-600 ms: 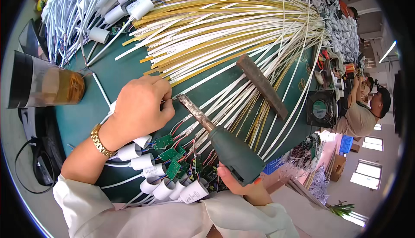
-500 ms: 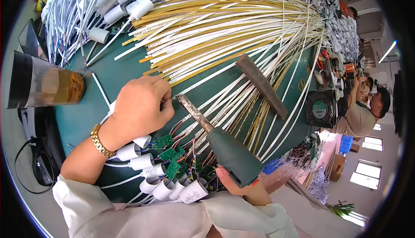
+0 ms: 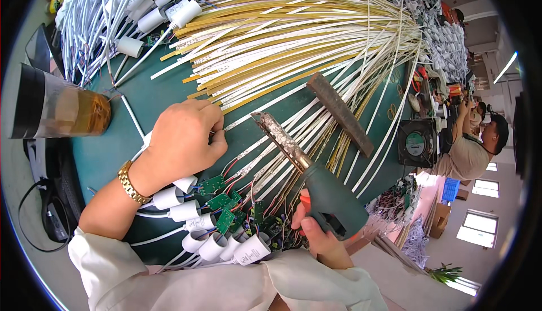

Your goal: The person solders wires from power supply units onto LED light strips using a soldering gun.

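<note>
At a green bench (image 3: 96, 164), the left hand (image 3: 189, 133) holds thumb and forefinger together, apparently pinching the near end of a white strip (image 3: 279, 101), while the right hand (image 3: 322, 237) wraps its grip around a dark green heat tool (image 3: 337, 198), its scorched nozzle (image 3: 282, 140) slanting toward that end, apart from the fingers. The step in hand looks like heating a joint there, beyond white sockets (image 3: 183, 212) and green circuit boards (image 3: 213, 185); the next move likely calls for a steady pinch and careful aim, clear of the fingertips.
</note>
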A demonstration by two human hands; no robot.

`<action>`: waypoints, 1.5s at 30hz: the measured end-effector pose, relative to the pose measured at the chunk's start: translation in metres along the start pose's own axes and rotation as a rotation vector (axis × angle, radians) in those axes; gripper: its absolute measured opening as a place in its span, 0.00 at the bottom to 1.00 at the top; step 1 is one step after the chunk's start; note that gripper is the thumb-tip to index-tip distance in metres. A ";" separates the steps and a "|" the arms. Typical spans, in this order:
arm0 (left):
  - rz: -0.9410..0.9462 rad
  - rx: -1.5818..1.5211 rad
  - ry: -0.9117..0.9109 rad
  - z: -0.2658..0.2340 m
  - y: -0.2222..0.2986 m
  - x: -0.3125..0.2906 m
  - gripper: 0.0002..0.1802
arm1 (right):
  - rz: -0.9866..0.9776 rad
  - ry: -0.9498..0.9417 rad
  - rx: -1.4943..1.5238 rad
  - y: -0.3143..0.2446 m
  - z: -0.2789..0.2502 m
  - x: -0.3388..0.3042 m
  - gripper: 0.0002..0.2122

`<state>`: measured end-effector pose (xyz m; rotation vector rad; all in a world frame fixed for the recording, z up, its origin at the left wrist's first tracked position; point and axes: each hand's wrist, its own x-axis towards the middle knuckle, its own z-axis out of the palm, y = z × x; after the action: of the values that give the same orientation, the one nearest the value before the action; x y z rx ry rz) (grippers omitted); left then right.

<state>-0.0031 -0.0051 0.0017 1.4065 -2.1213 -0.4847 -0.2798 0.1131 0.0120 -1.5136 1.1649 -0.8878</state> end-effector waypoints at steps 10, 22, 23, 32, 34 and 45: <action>-0.005 0.002 -0.005 -0.003 0.003 -0.001 0.05 | 0.064 0.127 0.274 -0.018 -0.001 0.008 0.20; -0.013 0.018 -0.035 -0.003 0.005 -0.003 0.04 | 0.020 0.243 0.214 -0.014 -0.020 -0.003 0.18; -0.002 0.024 -0.040 -0.004 0.005 -0.004 0.05 | 0.023 0.252 0.227 -0.015 -0.020 -0.003 0.18; 0.057 0.163 -0.163 -0.028 0.020 -0.009 0.11 | -0.034 0.324 0.215 -0.015 -0.028 -0.015 0.18; 0.082 0.160 -0.125 -0.019 0.018 -0.013 0.10 | -0.047 0.306 0.209 -0.015 -0.029 -0.017 0.18; 0.125 -0.017 -0.194 0.009 0.049 -0.032 0.15 | -0.128 0.350 0.285 0.007 -0.034 -0.039 0.17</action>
<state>-0.0351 0.0433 0.0147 1.2514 -2.3362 -0.6093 -0.3239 0.1409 0.0138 -1.2399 1.1354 -1.3862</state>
